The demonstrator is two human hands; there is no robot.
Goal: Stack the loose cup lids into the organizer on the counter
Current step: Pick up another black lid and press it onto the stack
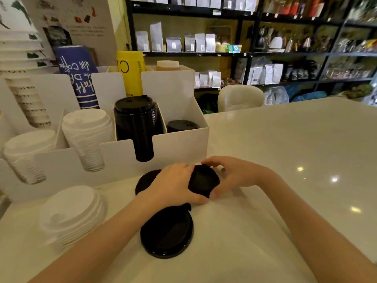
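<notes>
Together, left hand [173,185] and right hand [230,176] fingers clamp one black lid [203,181].

Organizer [179,144] sits at counter [285,139] rear-left, lid stacks in its compartments. Just in front of it: left hand [173,186] and right hand [230,176] on either side of one lid [204,180]. Nearer: another loose lid [166,231]; loose lid stack [71,215] to its left.

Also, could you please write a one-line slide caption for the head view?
Both hands, left and right, hold a round black plastic lid before the white organizer.
</notes>
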